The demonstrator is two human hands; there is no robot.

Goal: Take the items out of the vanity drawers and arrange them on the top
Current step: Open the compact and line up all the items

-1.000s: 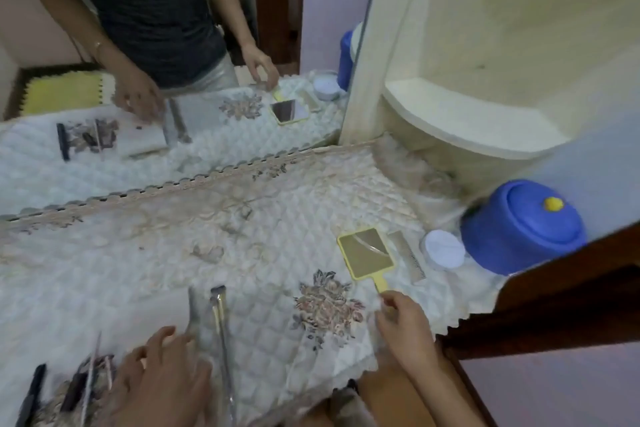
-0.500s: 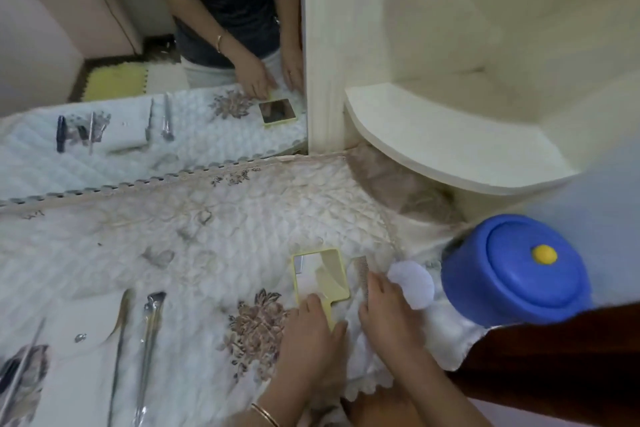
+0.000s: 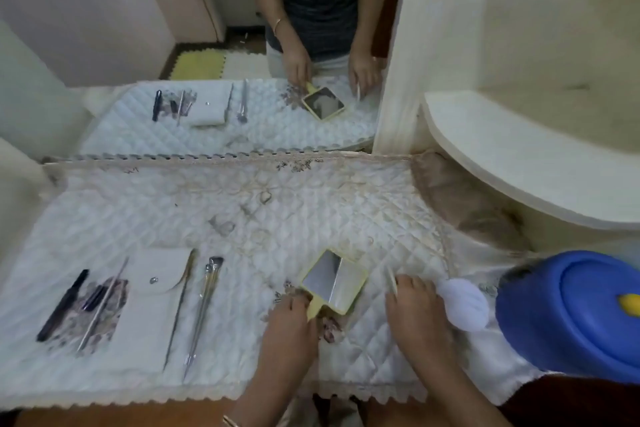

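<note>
You have open quilted tabletop [image 3: 277, 211] across the middle and back, up to the wall mirror [image 3: 207, 45]. The left front is taken by a row of tools: black pen [image 3: 62, 305], white pouch [image 3: 152, 302], metal brushes [image 3: 204, 308]. To the right, the blue tub [image 3: 571, 315] and the overhanging shelf [image 3: 519, 166] block passage. The hand mirror [image 3: 332, 282] and white puff [image 3: 464, 305] occupy the front centre.
</note>
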